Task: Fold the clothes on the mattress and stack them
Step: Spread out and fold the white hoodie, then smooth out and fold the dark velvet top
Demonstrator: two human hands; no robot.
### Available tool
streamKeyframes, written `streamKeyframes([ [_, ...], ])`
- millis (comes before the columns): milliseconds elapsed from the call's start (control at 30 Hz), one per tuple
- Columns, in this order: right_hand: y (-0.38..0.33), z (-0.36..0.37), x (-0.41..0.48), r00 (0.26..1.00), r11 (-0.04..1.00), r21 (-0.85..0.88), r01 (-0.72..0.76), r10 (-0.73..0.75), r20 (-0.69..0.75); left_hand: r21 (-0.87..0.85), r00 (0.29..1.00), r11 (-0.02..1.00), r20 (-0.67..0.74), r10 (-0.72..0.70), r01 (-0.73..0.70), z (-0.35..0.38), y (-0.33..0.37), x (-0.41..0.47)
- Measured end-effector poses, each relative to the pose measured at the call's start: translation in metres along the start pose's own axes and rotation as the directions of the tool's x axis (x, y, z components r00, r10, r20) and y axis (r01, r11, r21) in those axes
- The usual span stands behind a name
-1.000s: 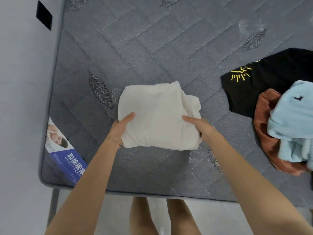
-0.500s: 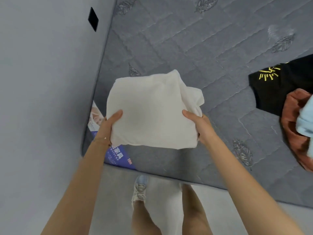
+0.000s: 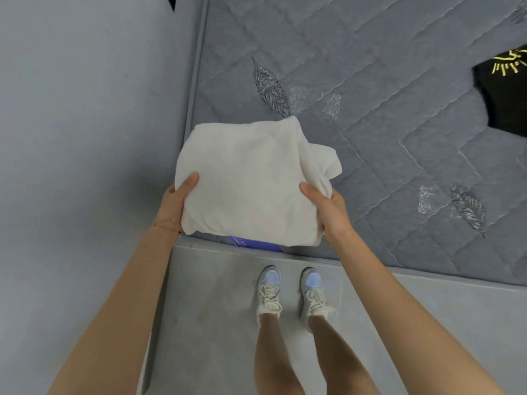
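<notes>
A folded white garment hangs in the air over the near left corner of the grey quilted mattress. My left hand grips its left edge, thumb on top. My right hand grips its right edge the same way. A loose flap sticks out at the garment's right side. A black garment with a yellow print lies on the mattress at the far right, cut off by the frame.
A grey wall stands close on the left, against the mattress side. A purple label shows at the mattress's front edge under the garment. My legs and white sneakers stand on the grey floor just in front of the mattress.
Both hands have lifted the folded white garment off the mattress and carried it left toward the corner by the wall. The view has swung left and down, and the pile at the right has left the frame.
</notes>
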State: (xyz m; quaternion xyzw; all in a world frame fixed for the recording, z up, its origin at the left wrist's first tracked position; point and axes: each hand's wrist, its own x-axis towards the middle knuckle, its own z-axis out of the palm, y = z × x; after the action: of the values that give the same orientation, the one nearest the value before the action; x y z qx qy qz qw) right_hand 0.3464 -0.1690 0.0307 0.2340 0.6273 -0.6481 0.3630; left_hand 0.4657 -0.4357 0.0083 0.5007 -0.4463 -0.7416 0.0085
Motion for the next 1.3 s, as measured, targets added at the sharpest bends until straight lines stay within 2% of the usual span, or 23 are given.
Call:
streamKeyframes([
  [200, 0.018, -0.005, 0.022, 0.993, 0.995, -0.066, 0.073, -0.078, -0.088, 0.039, 1.0, 0.999, -0.003, 0.013, -0.013, 0.004, -0.026, 0.024],
  [300, 0.027, -0.011, 0.033, 0.989, 0.99, -0.119, 0.07, -0.084, -0.121, 0.122, 0.999, 0.992, 0.017, 0.036, -0.038, 0.007, -0.033, 0.036],
  [467, 0.04, -0.009, 0.051, 0.976, 0.979, -0.197, 0.045, -0.085, -0.199, 0.329, 0.988, 0.937, -0.062, 0.144, -0.116, 0.002, -0.044, 0.047],
  [567, 0.036, -0.007, 0.055, 0.971, 0.929, -0.371, 0.007, -0.095, -0.219, 0.449, 0.968, 0.874, -0.071, 0.24, -0.183, 0.006, -0.039, 0.04],
  [633, 0.028, -0.007, 0.046, 0.957, 0.846, -0.533, -0.011, -0.145, -0.25, 0.593, 0.924, 0.768, -0.102, 0.369, -0.241, 0.014, -0.028, 0.026],
  [700, 0.015, -0.007, 0.027, 0.937, 0.726, -0.686, -0.037, -0.213, -0.277, 0.753, 0.867, 0.601, -0.084, 0.491, -0.267, 0.025, -0.013, 0.006],
  [800, -0.016, -0.009, -0.013, 0.932, 0.564, -0.826, 0.004, -0.301, -0.2, 0.908, 0.813, 0.277, 0.107, 0.572, -0.315, 0.049, 0.016, -0.036],
  [867, -0.039, -0.015, -0.046, 0.935, 0.479, -0.877, 0.047, -0.33, -0.131, 0.921, 0.805, 0.129, 0.246, 0.539, -0.368, 0.067, 0.035, -0.07],
  [967, -0.07, -0.022, -0.088, 0.932, 0.474, -0.879, 0.06, -0.343, -0.121, 0.907, 0.801, 0.067, 0.329, 0.501, -0.415, 0.09, 0.062, -0.108],
  [1067, -0.105, -0.035, -0.133, 0.917, 0.39, -0.918, 0.076, -0.389, -0.089, 0.912, 0.803, 0.01, 0.356, 0.478, -0.41, 0.122, 0.089, -0.149],
  [1300, -0.166, -0.109, -0.201, 0.905, 0.209, -0.977, 0.044, -0.423, -0.05, 0.862, 0.748, -0.232, 0.507, 0.428, -0.451, 0.207, 0.111, -0.223],
])
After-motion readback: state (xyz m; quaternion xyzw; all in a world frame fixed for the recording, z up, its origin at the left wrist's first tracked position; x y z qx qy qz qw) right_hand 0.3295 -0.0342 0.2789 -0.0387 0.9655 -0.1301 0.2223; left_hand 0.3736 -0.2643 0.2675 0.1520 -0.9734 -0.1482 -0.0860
